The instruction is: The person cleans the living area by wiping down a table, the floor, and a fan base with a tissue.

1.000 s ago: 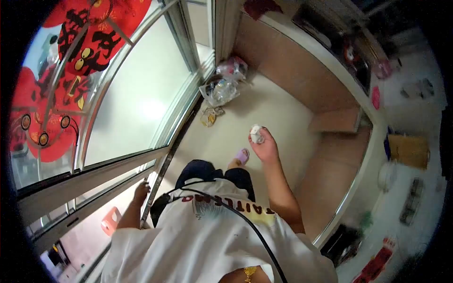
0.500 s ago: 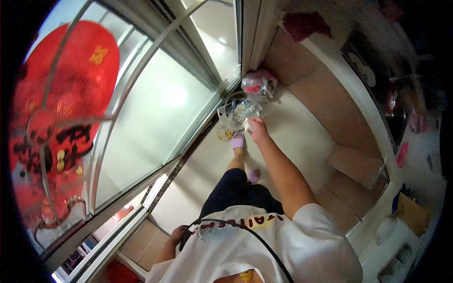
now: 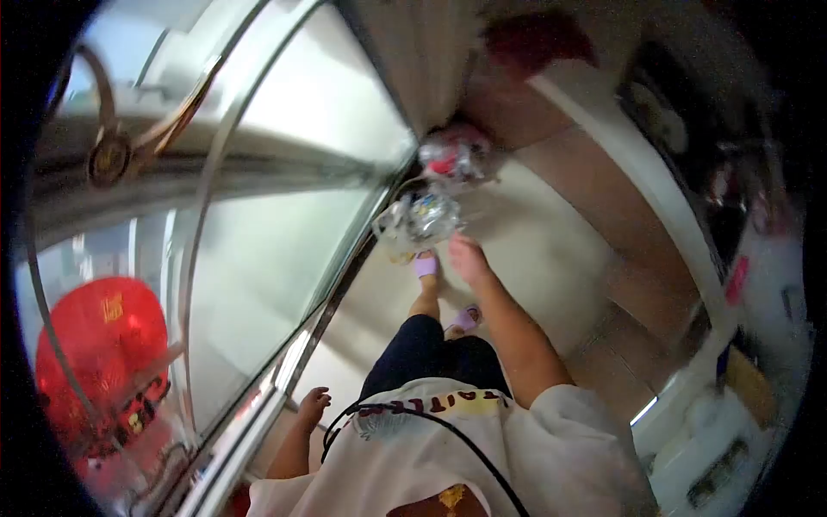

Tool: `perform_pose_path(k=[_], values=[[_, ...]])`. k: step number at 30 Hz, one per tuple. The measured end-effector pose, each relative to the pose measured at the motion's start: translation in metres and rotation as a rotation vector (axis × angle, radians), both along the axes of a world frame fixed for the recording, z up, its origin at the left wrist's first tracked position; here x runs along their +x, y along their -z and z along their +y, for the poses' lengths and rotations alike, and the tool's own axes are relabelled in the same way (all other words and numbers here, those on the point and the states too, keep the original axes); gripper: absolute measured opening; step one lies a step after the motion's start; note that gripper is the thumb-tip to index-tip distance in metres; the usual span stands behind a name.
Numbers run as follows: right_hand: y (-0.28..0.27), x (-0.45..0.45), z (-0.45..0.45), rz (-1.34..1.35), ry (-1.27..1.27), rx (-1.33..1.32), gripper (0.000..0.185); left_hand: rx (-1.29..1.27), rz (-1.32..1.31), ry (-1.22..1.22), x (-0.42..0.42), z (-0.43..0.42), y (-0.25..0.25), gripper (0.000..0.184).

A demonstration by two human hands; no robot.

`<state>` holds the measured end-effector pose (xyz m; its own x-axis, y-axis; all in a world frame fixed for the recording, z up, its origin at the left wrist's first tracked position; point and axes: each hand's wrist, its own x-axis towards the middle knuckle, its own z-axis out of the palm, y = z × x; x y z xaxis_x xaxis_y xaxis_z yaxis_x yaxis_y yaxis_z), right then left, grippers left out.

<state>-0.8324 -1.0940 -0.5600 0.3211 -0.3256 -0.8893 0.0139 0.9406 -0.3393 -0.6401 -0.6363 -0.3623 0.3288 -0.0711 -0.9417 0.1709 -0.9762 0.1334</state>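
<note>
My right hand [image 3: 467, 257] is stretched forward over the floor, just beside a clear plastic bag [image 3: 431, 217] with mixed items in it. Motion blurs its fingers, and no white crumpled piece shows in or around it. Low at my left side, my left hand [image 3: 316, 405] has its fingers loosely bent and apart, with nothing in them. Behind the first bag, a second bag [image 3: 454, 158] with pink and red contents rests in the corner.
A glass door [image 3: 284, 233] with metal bars and a red decoration [image 3: 108, 336] stands on the left. Brown tiles [image 3: 594, 194] line the right side. Purple slippers [image 3: 425, 264] are on my feet. A cardboard box [image 3: 748, 386] is at the far right.
My right hand has reached forward and down to the bag; the white crumpled piece it held no longer shows. My left hand has moved away from my side. The view has shifted.
</note>
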Motion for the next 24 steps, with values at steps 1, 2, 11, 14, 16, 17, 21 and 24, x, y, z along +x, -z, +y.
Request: perform_pose_path(k=[1, 2, 11, 14, 16, 17, 21, 24], values=[[0.003, -0.029, 0.003, -0.025, 0.080, 0.004, 0.038, -0.032, 0.002, 0.012, 0.009, -0.008, 0.014, 0.036], [-0.004, -0.060, 0.002, 0.003, 0.147, 0.038, 0.035, -0.058, 0.012, -0.004, 0.016, -0.027, 0.019, 0.036], [-0.071, -0.378, 0.002, -0.016, 0.705, -0.319, 0.015, -0.359, 0.050, 0.167, 0.016, -0.231, 0.016, 0.037], [-0.085, -0.477, -0.010, 0.161, 0.872, -0.326, 0.016, -0.388, 0.108, 0.256, -0.004, -0.273, 0.015, 0.044], [-0.077, -0.549, -0.025, 0.078, 0.897, -0.349, 0.019, -0.337, 0.095, 0.213, -0.024, -0.295, 0.019, 0.044], [-0.071, -0.577, -0.029, 0.067, 0.893, -0.357, 0.019, -0.406, 0.135, 0.252, -0.032, -0.298, 0.018, 0.043], [-0.015, -0.686, -0.055, -0.371, 0.991, -0.388, 0.024, -0.388, 0.002, 0.288, -0.124, -0.323, -0.021, 0.036], [0.152, -0.796, -0.047, -0.642, 1.015, -0.383, 0.038, -0.487, 0.192, 0.463, -0.155, -0.315, -0.009, 0.034]])
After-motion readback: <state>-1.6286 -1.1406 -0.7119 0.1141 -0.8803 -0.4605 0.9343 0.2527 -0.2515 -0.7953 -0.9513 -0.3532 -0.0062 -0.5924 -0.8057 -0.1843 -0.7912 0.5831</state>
